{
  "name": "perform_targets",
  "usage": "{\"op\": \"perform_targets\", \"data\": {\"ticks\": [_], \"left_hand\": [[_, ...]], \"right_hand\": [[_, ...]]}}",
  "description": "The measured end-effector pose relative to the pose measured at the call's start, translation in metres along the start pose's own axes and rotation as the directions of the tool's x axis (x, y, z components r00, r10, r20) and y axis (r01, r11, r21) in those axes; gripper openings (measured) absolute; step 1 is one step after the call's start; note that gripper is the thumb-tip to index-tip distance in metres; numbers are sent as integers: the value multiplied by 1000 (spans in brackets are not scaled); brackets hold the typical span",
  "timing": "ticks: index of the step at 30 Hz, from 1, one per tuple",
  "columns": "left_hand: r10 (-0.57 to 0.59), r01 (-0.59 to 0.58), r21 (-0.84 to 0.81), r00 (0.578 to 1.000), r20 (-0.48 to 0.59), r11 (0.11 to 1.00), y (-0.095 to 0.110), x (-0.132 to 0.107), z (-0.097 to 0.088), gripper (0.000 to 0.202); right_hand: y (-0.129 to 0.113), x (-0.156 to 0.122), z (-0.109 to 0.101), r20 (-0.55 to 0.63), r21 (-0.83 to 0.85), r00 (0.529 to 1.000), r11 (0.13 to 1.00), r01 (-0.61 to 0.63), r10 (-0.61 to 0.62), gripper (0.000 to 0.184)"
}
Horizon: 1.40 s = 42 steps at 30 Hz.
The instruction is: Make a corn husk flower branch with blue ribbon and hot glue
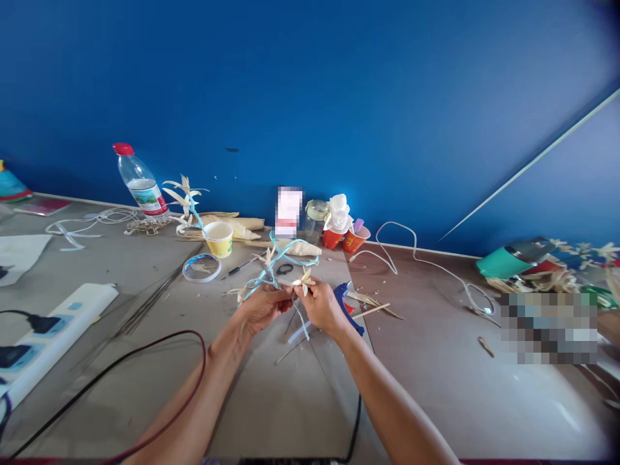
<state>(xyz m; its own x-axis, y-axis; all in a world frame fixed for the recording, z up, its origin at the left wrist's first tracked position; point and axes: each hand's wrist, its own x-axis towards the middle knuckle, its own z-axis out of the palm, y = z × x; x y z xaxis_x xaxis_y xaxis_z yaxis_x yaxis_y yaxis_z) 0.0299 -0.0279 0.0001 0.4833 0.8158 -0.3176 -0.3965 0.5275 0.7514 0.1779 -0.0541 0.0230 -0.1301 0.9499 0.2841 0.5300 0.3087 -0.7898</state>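
My right hand [320, 306] pinches a small cream flower [305, 280] that looks made of dried husk, its petals showing above the fingers. Close beside it, the closed fingers of my left hand [265, 307] meet at the flower's stem, which they largely hide. A light blue strip [304, 324] hangs down between the hands. Just beyond them lie a loose tangle of pale blue ribbon [278, 255] and another husk flower [268, 257]. A blue glue gun [345, 300] rests to the right of my right hand, partly behind it.
At the back stand a yellow paper cup [219, 240] with a husk flower, a water bottle [143, 187], a glass jar [314, 219] and red cups [356, 240]. A tape roll [202, 268] lies left. A power strip [62, 336] and dark cable [145, 340] occupy the left front.
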Motion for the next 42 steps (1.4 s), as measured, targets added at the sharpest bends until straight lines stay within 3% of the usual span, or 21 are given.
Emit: {"op": "perform_targets", "data": {"ticks": [11,16,21,31,37,42], "left_hand": [[33,-33,-9,999,4,999,-1,0,1,21],[29,-29,-44,1000,11,999,-4,2,1,24],[47,-47,20,999,-21,999,-4,2,1,25],[41,-42,43,999,7,998,-1,1,-1,25],[143,-144,82,990,15,986,-5,3,2,21],[202,-213,112,974,102,971,-4,2,5,13]], "right_hand": [[-1,2,4,7,164,1000,987,-3,2,19],[1,5,9,-7,252,998,966,-55,58,12],[2,7,8,18,313,998,948,-59,56,10],[4,5,0,73,383,996,921,-68,44,21],[10,5,7,100,517,990,846,-133,94,28],[14,2,8,157,627,978,752,-205,136,35]]}}
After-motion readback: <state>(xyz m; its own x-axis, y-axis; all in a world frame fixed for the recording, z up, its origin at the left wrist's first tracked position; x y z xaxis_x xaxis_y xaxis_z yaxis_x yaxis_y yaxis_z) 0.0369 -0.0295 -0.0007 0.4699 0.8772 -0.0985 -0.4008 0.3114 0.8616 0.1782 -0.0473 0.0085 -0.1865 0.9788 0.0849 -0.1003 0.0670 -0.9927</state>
